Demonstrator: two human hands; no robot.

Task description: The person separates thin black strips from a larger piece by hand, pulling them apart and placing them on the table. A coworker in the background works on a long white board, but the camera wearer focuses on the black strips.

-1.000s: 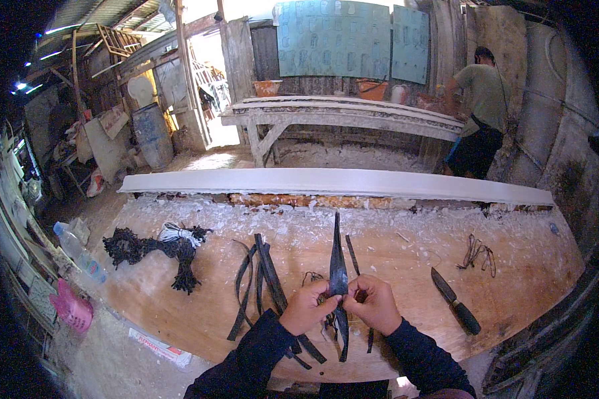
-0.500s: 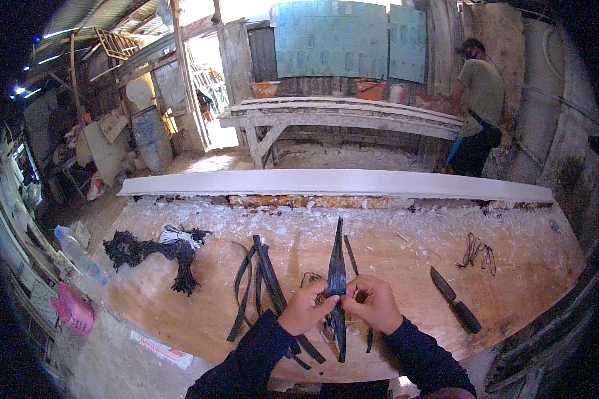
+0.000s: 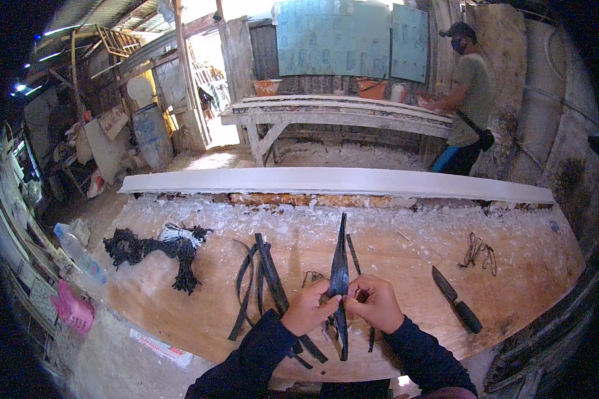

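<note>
Both hands meet at the middle of a black strip (image 3: 339, 266), dark and shiny like rubber or plastic, which is wide at its centre and tapers to both ends. My left hand (image 3: 305, 308) pinches its left edge between thumb and fingers. On the opposite edge, the thumb and fingers of my right hand (image 3: 378, 304) are closed together. Whether a thin cord is between the fingertips is too small to tell. More black strips (image 3: 267, 272) lie left of my left hand, and one narrow strip (image 3: 353, 253) sits behind my right hand.
A knife (image 3: 456, 299) lies right of my hands, near tangled dark cord (image 3: 478, 255). Black cord bundles (image 3: 180, 256) rest on the wooden table (image 3: 406, 266) at left. A long white moulding (image 3: 339, 181) spans its far edge. Beyond, a co-worker (image 3: 471, 93) stands at a white-stained bench (image 3: 339, 110).
The co-worker at the far bench has shifted left and turned more sideways. My hands keep almost the same grip on the black strip, with only a slight movement.
</note>
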